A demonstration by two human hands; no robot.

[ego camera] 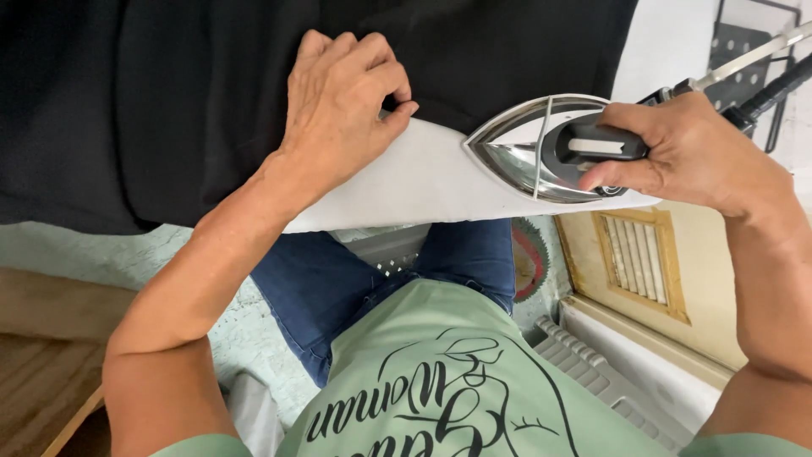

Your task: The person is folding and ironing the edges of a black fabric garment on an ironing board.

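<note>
**Iron gripped in R hand, L hand pinching black cloth at board edge**

R hand (694,156) is closed round the dark handle of the steam iron (541,148), fingers wrapped under the grip, thumb on top. Iron has a polished metal body, nose pointing away from that hand toward the L hand. It sits on the white ironing board (423,182), close to the board's near edge; can't tell if the soleplate is fully flat on it. A black hose or cord (774,93) plus a thin metal rod run off from the iron's heel, going up and away from the board.

L hand (342,101) is just beside the iron's nose, not touching the iron. Fingers curled, thumb and forefinger pinched shut on the edge of the black fabric (169,110), palm lying on the cloth. The fabric covers the far side of the board and spreads wide beyond the L hand, away from the iron; only a pale wedge of bare board shows between cloth edge and iron.

Below the board's near edge: the person's blue jeans (338,283) and a light green T-shirt (423,381) with dark printed lettering. Under the iron end of the board there's a cream-coloured panel with a louvred vent (639,262), and near it a white ribbed part. Pale textured floor covering shows under the fabric end of the board.
</note>
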